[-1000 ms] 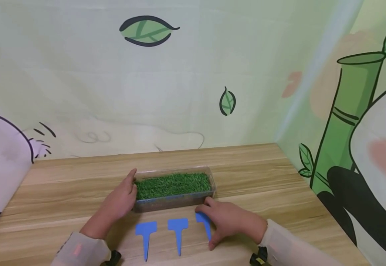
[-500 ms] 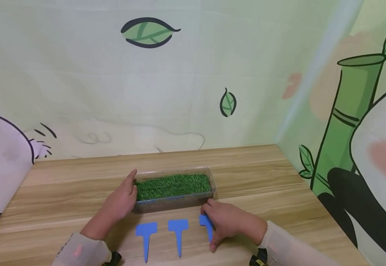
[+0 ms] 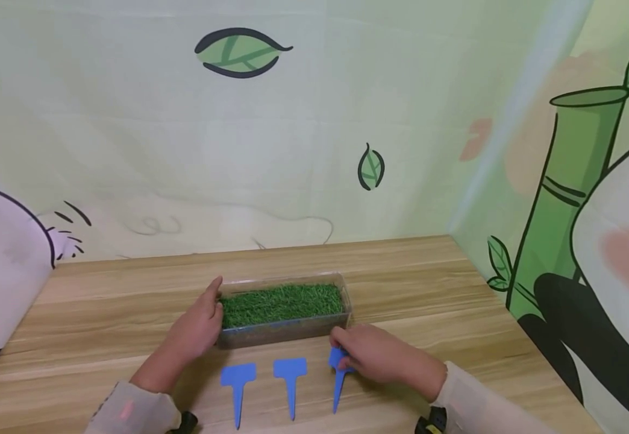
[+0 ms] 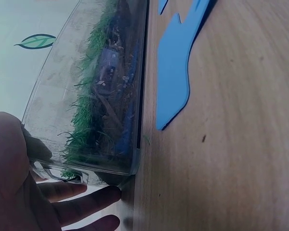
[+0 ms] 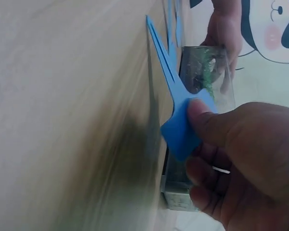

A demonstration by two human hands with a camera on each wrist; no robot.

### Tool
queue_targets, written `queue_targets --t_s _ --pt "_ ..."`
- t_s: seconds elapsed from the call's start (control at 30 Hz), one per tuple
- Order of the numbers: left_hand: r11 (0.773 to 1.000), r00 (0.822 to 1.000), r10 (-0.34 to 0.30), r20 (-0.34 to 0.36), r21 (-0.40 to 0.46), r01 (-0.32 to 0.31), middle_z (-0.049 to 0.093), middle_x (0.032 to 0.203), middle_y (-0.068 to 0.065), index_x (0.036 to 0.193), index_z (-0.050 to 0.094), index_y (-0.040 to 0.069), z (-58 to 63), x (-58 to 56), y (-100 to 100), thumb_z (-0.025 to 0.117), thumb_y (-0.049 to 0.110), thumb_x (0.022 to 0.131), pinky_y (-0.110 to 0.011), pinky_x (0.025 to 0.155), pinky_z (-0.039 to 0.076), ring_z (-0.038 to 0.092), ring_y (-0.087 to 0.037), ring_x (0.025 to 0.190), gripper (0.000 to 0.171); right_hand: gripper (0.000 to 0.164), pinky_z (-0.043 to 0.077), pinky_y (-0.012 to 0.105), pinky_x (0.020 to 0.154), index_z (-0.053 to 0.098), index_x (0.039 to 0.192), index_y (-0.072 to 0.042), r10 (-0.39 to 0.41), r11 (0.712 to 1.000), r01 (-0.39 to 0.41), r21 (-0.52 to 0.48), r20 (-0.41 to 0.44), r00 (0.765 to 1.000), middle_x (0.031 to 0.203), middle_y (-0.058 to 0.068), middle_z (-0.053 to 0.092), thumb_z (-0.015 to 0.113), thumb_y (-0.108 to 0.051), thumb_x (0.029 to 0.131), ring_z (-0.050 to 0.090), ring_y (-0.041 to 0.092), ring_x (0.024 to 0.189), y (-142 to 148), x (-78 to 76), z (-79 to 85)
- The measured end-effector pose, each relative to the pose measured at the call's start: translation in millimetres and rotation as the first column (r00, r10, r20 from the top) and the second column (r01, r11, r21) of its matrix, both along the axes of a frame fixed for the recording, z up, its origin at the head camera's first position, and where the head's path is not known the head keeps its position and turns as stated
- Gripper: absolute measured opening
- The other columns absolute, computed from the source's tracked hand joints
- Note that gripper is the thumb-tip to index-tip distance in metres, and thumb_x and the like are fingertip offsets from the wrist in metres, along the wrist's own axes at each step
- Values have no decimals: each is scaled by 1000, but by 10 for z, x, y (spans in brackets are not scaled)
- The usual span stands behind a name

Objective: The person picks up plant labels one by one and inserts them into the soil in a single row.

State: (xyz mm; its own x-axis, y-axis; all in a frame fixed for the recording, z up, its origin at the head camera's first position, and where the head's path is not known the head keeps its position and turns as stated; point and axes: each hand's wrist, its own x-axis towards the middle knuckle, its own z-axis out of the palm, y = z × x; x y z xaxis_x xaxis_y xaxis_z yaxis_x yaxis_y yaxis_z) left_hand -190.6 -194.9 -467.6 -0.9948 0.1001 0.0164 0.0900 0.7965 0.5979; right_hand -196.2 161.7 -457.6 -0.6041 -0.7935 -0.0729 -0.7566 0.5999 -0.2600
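Observation:
My left hand (image 3: 197, 325) holds the left end of a clear plastic box (image 3: 287, 333). In the left wrist view, its thumb lies at the rim and its fingers spread along the end wall. Green artificial grass (image 3: 282, 304) fills the box, over a brown layer. At the front right corner, my right hand (image 3: 376, 355) pinches a blue T-shaped plant label (image 5: 180, 120) by its broad head, between thumb and fingers. The stem points toward the near table edge, its tip close over the wood.
Two more blue plant labels, a left one (image 3: 238, 386) and a middle one (image 3: 291, 380), lie flat in front of the box, stems toward me. The wooden table (image 3: 428, 283) meets a printed backdrop (image 3: 293, 150) at its far edge.
The right hand's thumb has come onto the right label's head, and the label has shifted slightly right, its stem now turned. The left hand and the box have not moved.

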Motion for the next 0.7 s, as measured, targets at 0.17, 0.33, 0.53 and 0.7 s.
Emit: queue_targets --t_s 0.17,0.33,0.53,0.7 --pt "1000 1000 0 6 9 0 34 155 -32 160 8 -1 -13 -14 8 24 19 108 -63 115 28 29 -48 145 58 16 51 23 78 61 107 -21 -15 996 20 -87 58 998 92 -14 58 65 -32 96 53 1 84 36 13 103" --pt "1000 1000 -1 8 11 1 35 154 -32 160 8 -1 -18 -27 23 24 18 108 -64 114 30 30 -49 144 58 22 54 26 85 69 115 -18 -9 984 17 -179 43 999 104 -10 67 65 -30 96 61 3 97 70 -3 249" --pt "1000 1000 -6 14 18 6 33 155 -32 160 7 0 -19 -32 31 24 19 108 -64 112 32 30 -49 144 58 12 52 23 73 72 107 -21 -37 964 43 -262 29 999 96 -14 68 65 -25 98 57 0 82 87 -58 417" --pt "1000 1000 0 30 18 0 31 157 -31 160 5 1 -20 -38 11 22 20 108 -63 106 40 31 -48 144 58 7 46 19 61 69 102 -17 -15 926 -6 -378 -54 998 83 -10 63 65 -20 97 47 -1 68 93 -159 522"
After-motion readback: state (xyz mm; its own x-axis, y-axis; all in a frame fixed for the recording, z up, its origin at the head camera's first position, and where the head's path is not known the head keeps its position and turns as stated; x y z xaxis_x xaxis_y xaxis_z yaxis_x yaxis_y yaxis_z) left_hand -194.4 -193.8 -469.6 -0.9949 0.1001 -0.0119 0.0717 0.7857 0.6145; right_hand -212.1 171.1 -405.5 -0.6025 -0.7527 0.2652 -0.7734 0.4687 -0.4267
